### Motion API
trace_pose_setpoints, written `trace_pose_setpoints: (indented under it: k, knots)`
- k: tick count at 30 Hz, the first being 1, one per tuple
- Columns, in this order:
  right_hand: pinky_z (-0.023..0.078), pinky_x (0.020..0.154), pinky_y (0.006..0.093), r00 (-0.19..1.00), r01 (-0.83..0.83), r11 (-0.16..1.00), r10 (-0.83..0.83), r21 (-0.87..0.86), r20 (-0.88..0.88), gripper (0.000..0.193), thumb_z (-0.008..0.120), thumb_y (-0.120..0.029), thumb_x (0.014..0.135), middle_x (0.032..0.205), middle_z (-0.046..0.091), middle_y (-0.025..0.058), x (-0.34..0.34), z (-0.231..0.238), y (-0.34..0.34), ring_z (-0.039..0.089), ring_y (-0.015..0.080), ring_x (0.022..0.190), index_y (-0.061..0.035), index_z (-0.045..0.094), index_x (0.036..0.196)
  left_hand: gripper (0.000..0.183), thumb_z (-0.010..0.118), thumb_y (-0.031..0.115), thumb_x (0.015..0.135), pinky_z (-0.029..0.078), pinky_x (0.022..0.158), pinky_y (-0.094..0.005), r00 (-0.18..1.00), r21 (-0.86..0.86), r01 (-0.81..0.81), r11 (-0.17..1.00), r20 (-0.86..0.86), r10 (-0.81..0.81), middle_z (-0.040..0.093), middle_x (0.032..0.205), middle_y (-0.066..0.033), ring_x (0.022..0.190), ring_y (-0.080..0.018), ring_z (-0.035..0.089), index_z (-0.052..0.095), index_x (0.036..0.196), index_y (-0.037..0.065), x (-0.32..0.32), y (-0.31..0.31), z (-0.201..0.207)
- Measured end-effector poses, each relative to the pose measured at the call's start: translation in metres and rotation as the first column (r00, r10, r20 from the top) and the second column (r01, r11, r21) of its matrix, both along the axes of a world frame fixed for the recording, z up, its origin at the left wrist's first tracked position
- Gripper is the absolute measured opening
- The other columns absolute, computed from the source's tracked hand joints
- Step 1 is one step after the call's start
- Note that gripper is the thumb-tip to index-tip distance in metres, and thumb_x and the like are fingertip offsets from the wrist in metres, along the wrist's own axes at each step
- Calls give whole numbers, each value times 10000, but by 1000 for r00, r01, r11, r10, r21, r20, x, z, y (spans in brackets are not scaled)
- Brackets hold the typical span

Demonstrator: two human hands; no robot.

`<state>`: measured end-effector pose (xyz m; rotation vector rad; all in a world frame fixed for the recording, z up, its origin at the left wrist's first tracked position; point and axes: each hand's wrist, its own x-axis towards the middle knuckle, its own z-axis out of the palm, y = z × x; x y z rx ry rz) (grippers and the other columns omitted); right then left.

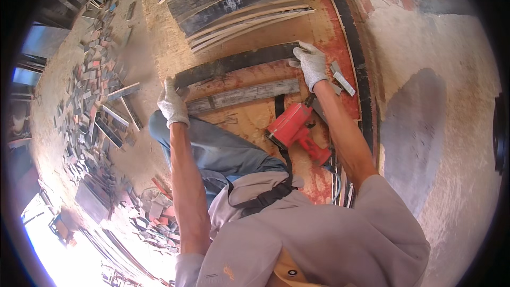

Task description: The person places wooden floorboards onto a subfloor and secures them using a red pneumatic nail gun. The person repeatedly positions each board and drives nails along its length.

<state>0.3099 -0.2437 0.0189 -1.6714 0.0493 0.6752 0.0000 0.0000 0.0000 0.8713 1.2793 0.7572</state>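
A long dark wooden board (236, 62) spans the space between my two gloved hands. Its left end is gripped by my left hand (172, 103), fingers closed round it. At the far right end my right hand (311, 64) pinches the board, thumb and fingers closed on it. Just nearer to me lies a weathered grey wooden strip (247, 94) on the reddish work surface (319, 37). A red nail gun (291, 126) rests below my right hand, beside my right forearm.
Dark boards (239, 2) and thin strips (249, 24) lie stacked at the far side. Small wood offcuts (95, 85) are strewn over the floor to the left. Short metal-coloured pieces (344, 82) sit by my right wrist. A plastered wall (435, 127) borders the right.
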Motion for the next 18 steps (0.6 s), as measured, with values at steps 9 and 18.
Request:
trace_pose_setpoints:
  k: [9,18]
  knots:
    - [640,630,276,993,-95,994,99,-58,66,340,684,-34,948,1057,713,115,3,1,-1,717,177,738,37,657,1279,271,811,128,870,636,723,-315,981,110,75,991,-188,-53,745,999,-137,869,-181,709,756,1077,-38,3,-10,2]
    - [634,642,266,991,-68,994,77,-91,107,249,739,-40,922,989,739,93,-17,-7,-31,701,132,806,31,713,1160,333,829,109,833,555,872,-306,941,55,124,991,-324,-100,766,1054,-137,907,-186,712,755,1127,-28,-12,-24,10]
